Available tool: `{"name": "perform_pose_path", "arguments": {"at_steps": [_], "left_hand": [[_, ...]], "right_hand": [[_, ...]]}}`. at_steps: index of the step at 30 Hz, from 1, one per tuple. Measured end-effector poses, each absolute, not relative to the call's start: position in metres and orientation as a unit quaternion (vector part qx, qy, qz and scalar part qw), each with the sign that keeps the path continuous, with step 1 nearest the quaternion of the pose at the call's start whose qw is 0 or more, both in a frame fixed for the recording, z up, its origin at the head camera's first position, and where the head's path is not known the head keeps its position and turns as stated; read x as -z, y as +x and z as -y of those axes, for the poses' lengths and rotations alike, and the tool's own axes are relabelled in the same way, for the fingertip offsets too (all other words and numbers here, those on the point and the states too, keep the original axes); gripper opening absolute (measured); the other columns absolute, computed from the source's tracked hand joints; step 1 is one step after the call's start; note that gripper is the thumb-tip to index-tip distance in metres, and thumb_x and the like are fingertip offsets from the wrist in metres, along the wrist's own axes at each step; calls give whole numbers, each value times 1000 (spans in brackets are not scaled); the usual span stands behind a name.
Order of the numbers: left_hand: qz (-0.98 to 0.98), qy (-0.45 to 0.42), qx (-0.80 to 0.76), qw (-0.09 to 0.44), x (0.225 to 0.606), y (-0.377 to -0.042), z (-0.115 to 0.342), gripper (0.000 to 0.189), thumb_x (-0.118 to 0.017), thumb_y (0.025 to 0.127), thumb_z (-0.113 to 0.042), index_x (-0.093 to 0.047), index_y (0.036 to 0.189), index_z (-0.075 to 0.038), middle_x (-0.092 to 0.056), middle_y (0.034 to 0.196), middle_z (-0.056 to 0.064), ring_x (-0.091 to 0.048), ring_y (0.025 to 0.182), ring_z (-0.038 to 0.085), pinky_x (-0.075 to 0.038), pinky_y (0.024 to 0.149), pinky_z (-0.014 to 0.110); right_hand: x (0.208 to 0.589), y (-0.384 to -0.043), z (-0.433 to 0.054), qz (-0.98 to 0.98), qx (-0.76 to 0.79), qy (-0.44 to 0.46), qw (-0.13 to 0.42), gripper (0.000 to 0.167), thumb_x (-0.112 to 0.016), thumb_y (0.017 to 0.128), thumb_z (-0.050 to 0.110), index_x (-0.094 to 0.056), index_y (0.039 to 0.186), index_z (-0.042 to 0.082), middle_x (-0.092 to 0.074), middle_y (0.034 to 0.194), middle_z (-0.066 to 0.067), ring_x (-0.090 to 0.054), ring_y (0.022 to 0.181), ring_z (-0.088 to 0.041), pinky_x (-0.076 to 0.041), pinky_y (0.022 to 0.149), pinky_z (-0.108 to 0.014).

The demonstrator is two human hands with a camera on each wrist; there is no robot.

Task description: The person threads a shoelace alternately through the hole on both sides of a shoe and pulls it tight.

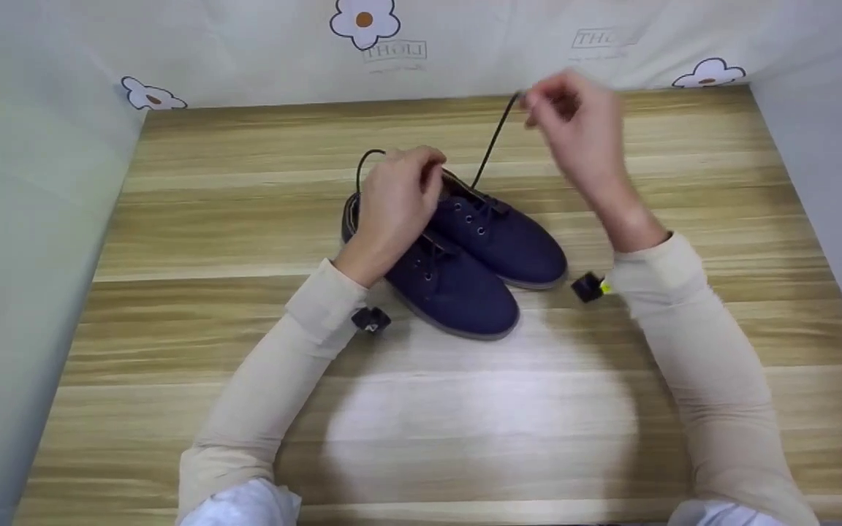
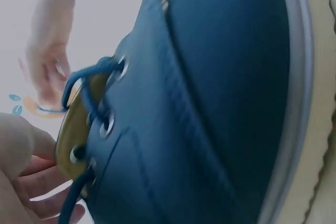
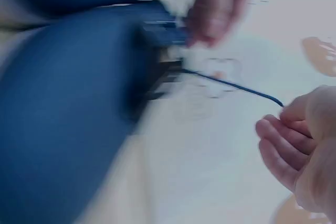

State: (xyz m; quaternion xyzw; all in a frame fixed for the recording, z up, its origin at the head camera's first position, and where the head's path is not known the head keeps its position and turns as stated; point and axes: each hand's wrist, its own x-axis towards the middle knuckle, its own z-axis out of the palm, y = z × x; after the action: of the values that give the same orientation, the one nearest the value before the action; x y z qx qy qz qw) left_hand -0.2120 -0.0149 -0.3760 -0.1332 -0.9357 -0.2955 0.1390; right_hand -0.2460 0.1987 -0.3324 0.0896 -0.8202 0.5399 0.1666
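Note:
Two navy lace-up shoes [image 1: 457, 299] lie side by side on the wooden surface, toes pointing toward the lower right. My right hand [image 1: 582, 128] is raised beyond them and pinches the end of a dark shoelace [image 1: 495, 142], which runs taut down to the farther shoe [image 1: 520, 245]. The right wrist view shows this shoelace [image 3: 236, 86] between thumb and fingertips. Over the shoe openings, my left hand [image 1: 399, 208] has its fingers curled. In the left wrist view its thumb and fingers grip the edge of a tan-lined tongue [image 2: 71, 142], beside metal eyelets [image 2: 107, 124].
Another dark lace [image 1: 359, 172] loops up behind the left hand. Small black wrist cameras [image 1: 371, 319] hang at both cuffs. A pale flower-printed sheet [image 1: 260, 51] walls the back and sides of the wooden tabletop [image 1: 209, 329].

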Motion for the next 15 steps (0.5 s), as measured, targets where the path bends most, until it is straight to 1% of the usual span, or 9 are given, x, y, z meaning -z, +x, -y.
{"name": "perform_pose_path", "arguments": {"at_steps": [3,6,8,9,11,13,15], "left_hand": [[933,-121,308,142,372,-213,22,23,-54,98,-17,-73,109,-12,-76,102,4,-66,93,22,-53,83,36],[937,-111,303,137,371,-214,27,23,-54,98,-18,-73,109,-13,-75,102,2,-66,94,21,-53,84,36],[940,-106,296,132,372,-214,28,23,-54,98,-19,-73,109,-14,-75,102,2,-66,93,21,-53,83,36],[941,-105,293,131,372,-214,29,22,-54,98,-20,-74,109,-14,-75,101,2,-66,93,22,-53,83,36],[942,-102,291,132,373,-215,30,22,-55,98,-20,-74,108,-14,-75,102,2,-66,93,22,-54,82,37],[942,-100,291,131,374,-215,32,22,-55,98,-20,-74,108,-14,-75,100,2,-67,90,21,-54,80,36],[943,-92,292,131,374,-215,34,23,-54,98,-20,-74,108,-14,-75,100,2,-67,89,20,-55,78,36]], "right_hand": [[289,-244,-196,730,-643,79,216,7,-65,91,2,-71,87,3,-73,80,-1,-64,63,-12,-53,65,-21],[257,-245,-192,653,-690,125,286,9,-63,90,-3,-70,87,1,-72,75,-6,-64,62,-18,-53,67,-26],[243,-247,-189,615,-704,147,321,7,-66,88,-5,-69,93,-1,-71,76,-9,-64,64,-21,-53,69,-29],[239,-248,-186,602,-708,157,334,7,-66,88,-6,-69,92,-2,-70,74,-9,-64,64,-22,-53,70,-30],[232,-248,-177,593,-716,167,330,4,-65,88,-7,-68,89,-4,-70,72,-10,-64,65,-24,-54,71,-32],[230,-243,-166,601,-720,163,307,6,-65,87,-7,-69,90,-3,-69,69,-10,-64,63,-25,-54,69,-32],[235,-237,-154,626,-710,178,268,9,-62,89,-6,-70,88,-1,-71,70,-9,-65,62,-25,-54,67,-32]]}}
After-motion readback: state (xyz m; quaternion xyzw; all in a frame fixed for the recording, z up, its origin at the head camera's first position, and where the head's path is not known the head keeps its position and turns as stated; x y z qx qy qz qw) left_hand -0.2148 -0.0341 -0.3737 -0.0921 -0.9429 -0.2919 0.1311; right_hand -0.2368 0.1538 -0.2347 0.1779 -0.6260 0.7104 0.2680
